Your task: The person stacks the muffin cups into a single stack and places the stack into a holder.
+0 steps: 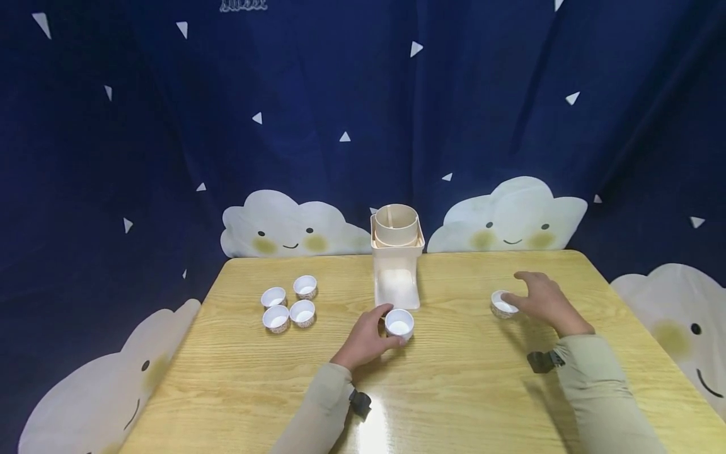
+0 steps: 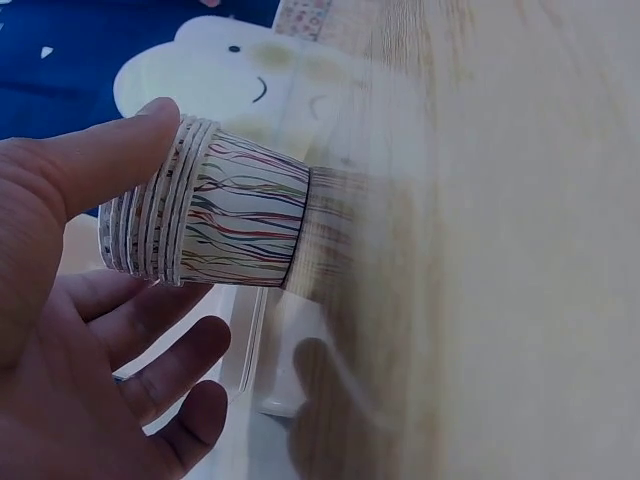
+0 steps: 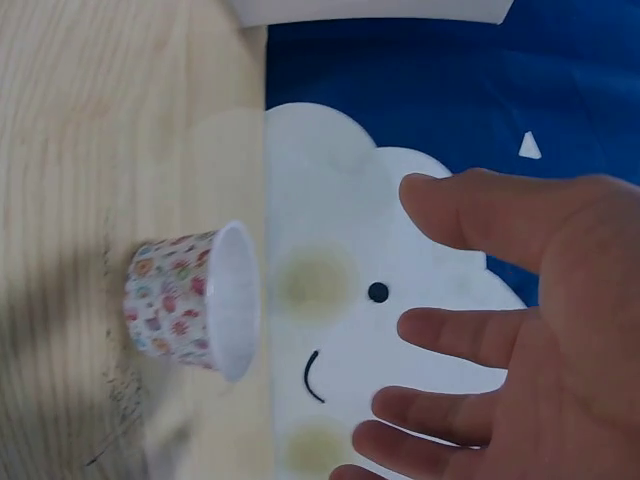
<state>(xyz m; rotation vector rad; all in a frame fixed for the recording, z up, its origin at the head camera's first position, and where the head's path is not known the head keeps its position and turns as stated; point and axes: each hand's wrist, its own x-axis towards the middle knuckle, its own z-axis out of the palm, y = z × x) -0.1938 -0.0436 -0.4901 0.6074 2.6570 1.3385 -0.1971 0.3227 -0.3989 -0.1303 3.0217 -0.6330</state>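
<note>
From where I stand, the left grip [image 1: 367,341] pinches a nested stack of striped paper baking cups [image 2: 245,215] at the rims, thumb against one side, fingers against the other; its base seems to meet the counter [image 1: 454,384], in front of the beige plastic holder [image 1: 398,260]. The right grip [image 3: 590,310] is spread, apart from the floral paper baking cup [image 3: 172,300] standing near it. Four more paper cups [image 1: 276,320] sit to the left. I'd expect these to be feather-light, stiffest at the rolled rim, with thin walls that dent, so take hold lightly just under the lip; a nested stack should bear firmer pressure.
</note>
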